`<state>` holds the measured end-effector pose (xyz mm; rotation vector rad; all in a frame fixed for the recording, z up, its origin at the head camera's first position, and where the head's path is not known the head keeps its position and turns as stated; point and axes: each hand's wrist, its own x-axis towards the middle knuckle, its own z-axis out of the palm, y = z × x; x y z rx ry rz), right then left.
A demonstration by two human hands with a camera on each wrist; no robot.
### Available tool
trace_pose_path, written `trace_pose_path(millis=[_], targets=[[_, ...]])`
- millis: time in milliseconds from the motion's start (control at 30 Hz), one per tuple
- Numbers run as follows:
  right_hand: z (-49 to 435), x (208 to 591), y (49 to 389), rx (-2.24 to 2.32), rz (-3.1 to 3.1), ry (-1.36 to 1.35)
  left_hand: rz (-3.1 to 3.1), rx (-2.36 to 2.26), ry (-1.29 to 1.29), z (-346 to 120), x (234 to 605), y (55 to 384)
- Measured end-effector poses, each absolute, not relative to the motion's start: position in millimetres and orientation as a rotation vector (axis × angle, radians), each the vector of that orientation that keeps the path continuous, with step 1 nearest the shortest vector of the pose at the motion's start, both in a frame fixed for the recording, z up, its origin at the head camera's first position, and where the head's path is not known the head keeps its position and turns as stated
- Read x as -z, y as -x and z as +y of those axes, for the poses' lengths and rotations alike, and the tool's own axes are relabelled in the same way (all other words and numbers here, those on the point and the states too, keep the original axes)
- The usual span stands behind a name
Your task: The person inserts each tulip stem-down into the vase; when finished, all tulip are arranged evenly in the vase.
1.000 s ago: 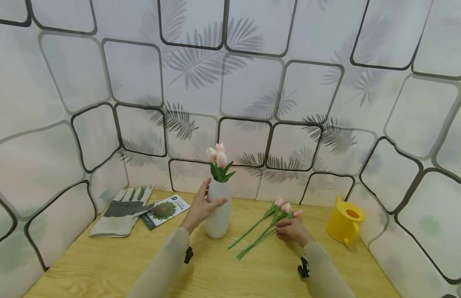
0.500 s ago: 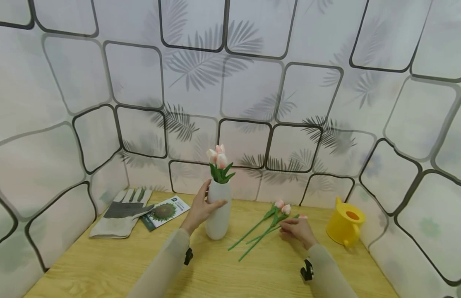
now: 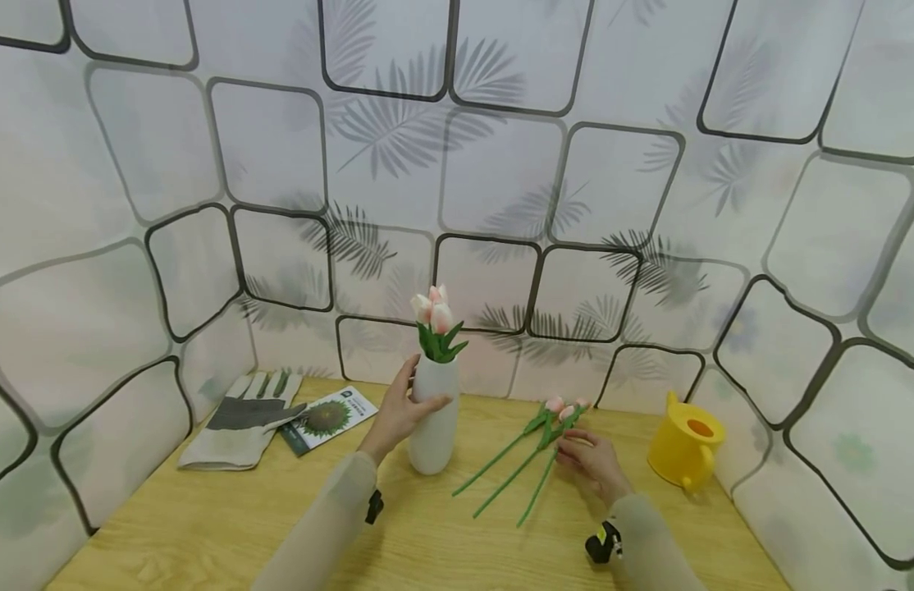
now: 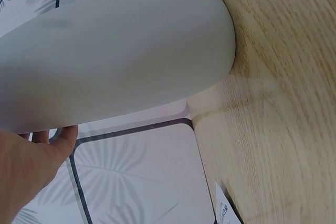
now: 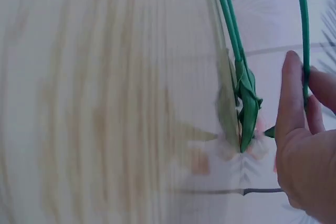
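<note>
A white vase (image 3: pixel 436 423) stands upright on the table, with several pink-and-white tulips (image 3: pixel 436 316) in its mouth. My left hand (image 3: pixel 401 416) holds the vase's left side, thumb across its front; the left wrist view shows the vase (image 4: pixel 121 56) large and my left hand (image 4: pixel 30 169) against it. To the right, my right hand (image 3: pixel 593 465) pinches a tulip by its green stem (image 5: pixel 303 24), just below the leaves, between thumb and fingers. Two other tulips (image 3: pixel 510 455) lie side by side on the table, left of the held one; their flowers sit close together.
A yellow watering can (image 3: pixel 684 443) stands right of my right hand. At the left lie a grey-and-white glove (image 3: pixel 243 420) and a seed packet (image 3: pixel 331 417) with a sunflower picture. A patterned cloth wall (image 3: pixel 494 205) encloses the wooden table (image 3: pixel 442 550) behind and on both sides.
The tulip in my right hand has swung round: its stem end has moved right and toward me, clear of the other stems. My left hand and the vase stay put.
</note>
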<state>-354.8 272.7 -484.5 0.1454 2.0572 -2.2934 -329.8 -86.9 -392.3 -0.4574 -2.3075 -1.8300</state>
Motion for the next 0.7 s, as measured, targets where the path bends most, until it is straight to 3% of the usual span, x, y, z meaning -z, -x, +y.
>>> trace_pose_path(millis=[700], targets=[[247.5,444.7,354.9,2.814,1.648,-0.192,-2.318,1.811,0.443,-86.8,402.0,342.5]])
